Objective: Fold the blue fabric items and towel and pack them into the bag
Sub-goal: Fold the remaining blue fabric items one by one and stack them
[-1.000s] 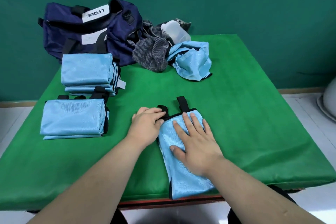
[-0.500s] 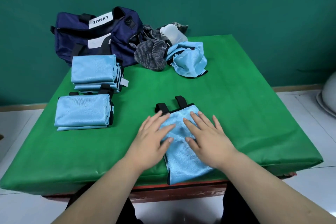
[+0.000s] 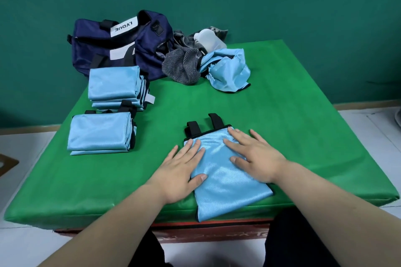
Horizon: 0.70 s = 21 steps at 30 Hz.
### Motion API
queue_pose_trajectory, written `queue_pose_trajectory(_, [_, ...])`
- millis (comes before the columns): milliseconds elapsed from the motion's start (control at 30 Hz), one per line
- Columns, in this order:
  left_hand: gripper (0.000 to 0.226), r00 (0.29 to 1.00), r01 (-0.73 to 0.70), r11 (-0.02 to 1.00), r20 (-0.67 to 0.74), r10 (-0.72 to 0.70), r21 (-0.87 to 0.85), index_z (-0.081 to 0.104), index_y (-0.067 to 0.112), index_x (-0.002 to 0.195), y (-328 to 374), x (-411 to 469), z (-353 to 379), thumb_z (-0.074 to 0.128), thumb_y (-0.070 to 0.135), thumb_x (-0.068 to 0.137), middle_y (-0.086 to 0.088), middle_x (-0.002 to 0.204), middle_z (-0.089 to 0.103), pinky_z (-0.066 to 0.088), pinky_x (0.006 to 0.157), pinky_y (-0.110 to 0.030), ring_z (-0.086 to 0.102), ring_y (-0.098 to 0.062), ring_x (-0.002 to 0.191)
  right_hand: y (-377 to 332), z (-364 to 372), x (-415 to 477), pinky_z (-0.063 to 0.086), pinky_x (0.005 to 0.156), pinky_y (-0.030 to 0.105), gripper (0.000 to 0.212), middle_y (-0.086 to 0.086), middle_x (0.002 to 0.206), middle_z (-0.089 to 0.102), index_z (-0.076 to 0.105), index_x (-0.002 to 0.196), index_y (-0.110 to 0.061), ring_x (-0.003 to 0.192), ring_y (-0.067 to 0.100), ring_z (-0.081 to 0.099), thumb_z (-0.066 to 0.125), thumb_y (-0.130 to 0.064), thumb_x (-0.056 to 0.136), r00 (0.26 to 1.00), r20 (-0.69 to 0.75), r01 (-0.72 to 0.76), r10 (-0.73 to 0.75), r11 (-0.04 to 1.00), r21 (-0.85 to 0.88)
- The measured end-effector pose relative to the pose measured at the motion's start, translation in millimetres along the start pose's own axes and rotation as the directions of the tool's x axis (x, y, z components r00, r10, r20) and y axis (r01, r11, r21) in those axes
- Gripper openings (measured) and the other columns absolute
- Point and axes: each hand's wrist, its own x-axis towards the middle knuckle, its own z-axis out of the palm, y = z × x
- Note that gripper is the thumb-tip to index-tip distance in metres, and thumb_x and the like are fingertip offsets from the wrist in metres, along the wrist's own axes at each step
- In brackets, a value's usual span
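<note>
At the left of the green bench point(image 3: 303, 128) lie two folded piles of blue fabric, the near pile point(image 3: 101, 134) just in front of the far pile point(image 3: 115, 84). The far pile lies against the navy bag point(image 3: 121, 45) at the back-left corner; nothing shows as packed yet.

The left hand point(image 3: 180, 171) lies flat, partly on the bench and partly on the left edge of the blue fabric item point(image 3: 225, 182) being folded. Its fingers point(image 3: 196, 147) are straight and slightly spread, holding nothing. The item is a narrow strip near the front edge, its lower end hanging over that edge and its two black loops point(image 3: 193, 129) pointing away from the person.

The cloth looks thin, light and glossy, so it is probably limp and slippery. It would likely slide on itself and spring open unless pressed. A sound hold would be a pinch at the two overhanging near corners, carried up towards the loops while the other palm pins the crease.

Behind, the grey striped towel point(image 3: 182, 65) is bunched; it looks softer, thicker and less slippery. Beside it, touching, is a crumpled blue item point(image 3: 227, 71), not yet folded.

The right hand point(image 3: 256, 156) presses the strip's right side, fingers point(image 3: 238, 136) spread and straight.
</note>
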Motion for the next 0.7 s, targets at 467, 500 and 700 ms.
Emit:
queue_pose_trajectory(467, [0.078, 0.993, -0.097, 0.981, 0.085, 0.084, 0.167, -0.01, 0.027, 0.157, -39, 52, -22, 0.007, 0.068, 0.093, 0.009, 0.16, -0.026, -0.009, 0.123, -0.043, -0.028, -0.008, 0.146, 11, -1, 29, -0.006, 0.124, 0.042, 0.066, -0.007, 0.164, -0.017, 0.011, 0.159, -0.032, 0.152, 0.01, -0.01, 0.027, -0.059, 0.101, 0.992, -0.038, -0.124, 0.121, 0.989, -0.082])
queue_pose_trajectory(500, [0.078, 0.992, -0.106, 0.978, 0.089, 0.091, 0.178, -0.009, 0.027, 0.157, -42, 58, -25, 0.009, 0.067, 0.093, 0.008, 0.16, -0.025, -0.008, 0.123, -0.043, -0.027, -0.009, 0.147, 12, -1, 32, -0.006, 0.124, 0.041, 0.065, -0.007, 0.164, -0.019, 0.009, 0.159, -0.033, 0.152, 0.01, -0.011, 0.026, -0.059, 0.101, 0.991, -0.044, -0.133, 0.13, 0.988, -0.08])
queue_pose_trajectory(700, [0.073, 0.993, -0.113, 0.992, -0.047, 0.11, -0.054, -0.011, 0.029, 0.156, -24, 17, -16, 0.011, 0.066, 0.097, 0.01, 0.158, -0.032, -0.024, 0.117, -0.042, -0.034, -0.007, 0.143, 17, 0, 13, -0.008, 0.124, 0.038, 0.058, -0.019, 0.16, -0.023, 0.013, 0.157, -0.042, 0.147, 0.0, -0.022, 0.026, -0.055, 0.102, 0.994, -0.081, -0.058, 0.067, 0.993, 0.104])
